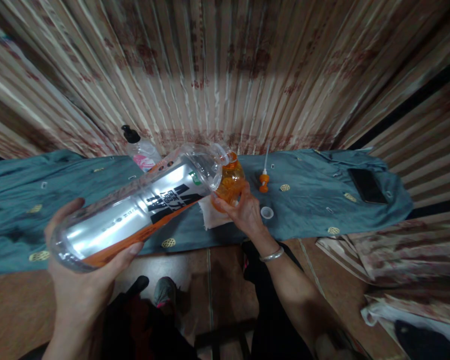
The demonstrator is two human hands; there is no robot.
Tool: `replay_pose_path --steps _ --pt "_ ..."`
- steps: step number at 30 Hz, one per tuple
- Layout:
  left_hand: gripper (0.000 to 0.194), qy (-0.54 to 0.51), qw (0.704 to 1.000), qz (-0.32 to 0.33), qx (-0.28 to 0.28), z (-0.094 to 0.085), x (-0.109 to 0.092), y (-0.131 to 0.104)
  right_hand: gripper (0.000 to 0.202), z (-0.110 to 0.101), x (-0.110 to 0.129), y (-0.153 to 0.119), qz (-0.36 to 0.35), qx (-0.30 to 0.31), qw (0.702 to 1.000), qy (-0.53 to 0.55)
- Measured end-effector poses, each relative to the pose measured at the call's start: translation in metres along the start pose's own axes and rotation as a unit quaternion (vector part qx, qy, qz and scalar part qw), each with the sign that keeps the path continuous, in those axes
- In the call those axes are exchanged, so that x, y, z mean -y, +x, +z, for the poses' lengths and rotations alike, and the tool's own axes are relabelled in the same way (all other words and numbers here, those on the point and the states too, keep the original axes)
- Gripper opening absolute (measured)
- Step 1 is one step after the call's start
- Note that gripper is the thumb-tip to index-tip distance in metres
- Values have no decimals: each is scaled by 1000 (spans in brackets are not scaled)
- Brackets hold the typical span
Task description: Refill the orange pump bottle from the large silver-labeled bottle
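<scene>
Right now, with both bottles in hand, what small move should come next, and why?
Probably a slight alignment of the large bottle by the left hand, while the right hand steadies the orange bottle. The large bottle's mouth overlaps the orange one's neck in this view, and whether the openings line up can't be told.

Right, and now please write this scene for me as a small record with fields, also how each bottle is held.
left hand: left hand holds large clear bottle, tilted, mouth end toward the right
right hand: right hand holds orange bottle
bottle mouths: close together; contact and flow unclear
right of orange bottle: orange-and-white pump, small white cap
far right: dark flat device
behind large bottle: black-topped bottle
surface: blue-green cloth
backdrop: patterned curtain
</scene>
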State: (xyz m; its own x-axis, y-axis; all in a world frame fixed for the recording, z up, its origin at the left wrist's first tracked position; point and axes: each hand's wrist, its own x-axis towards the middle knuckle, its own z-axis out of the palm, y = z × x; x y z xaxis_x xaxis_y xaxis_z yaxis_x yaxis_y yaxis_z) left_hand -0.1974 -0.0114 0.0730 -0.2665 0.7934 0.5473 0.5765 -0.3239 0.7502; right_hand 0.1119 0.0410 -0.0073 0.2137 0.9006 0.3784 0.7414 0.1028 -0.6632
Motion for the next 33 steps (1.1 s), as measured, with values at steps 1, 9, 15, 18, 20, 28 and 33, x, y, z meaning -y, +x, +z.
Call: replay_pose_path --steps 1,9,15,18,20,28,33 --pt "129 -8 1000 -16 -4 1 -1 0 77 0 0 0 0 0 1000 1" --pt "128 -1 998 -54 -18 3 -10 1 73 1 0 0 -2 -10 1000 12" --pt "129 -21 996 -87 -3 2 -7 -1 79 0 1 1 -7 -1 1000 15" --pt "132 -14 996 -92 3 1 -4 -1 78 0 1 0 0 3 1000 7" --pt "134 -9 996 -91 7 0 -3 -1 79 0 1 0 6 4 1000 5" --pt "141 -9 995 -93 24 -1 -4 -1 79 2 1 -1 9 -9 1000 5" --pt "133 -1 996 -80 27 -1 -9 -2 76 1 2 -1 9 -13 1000 5"
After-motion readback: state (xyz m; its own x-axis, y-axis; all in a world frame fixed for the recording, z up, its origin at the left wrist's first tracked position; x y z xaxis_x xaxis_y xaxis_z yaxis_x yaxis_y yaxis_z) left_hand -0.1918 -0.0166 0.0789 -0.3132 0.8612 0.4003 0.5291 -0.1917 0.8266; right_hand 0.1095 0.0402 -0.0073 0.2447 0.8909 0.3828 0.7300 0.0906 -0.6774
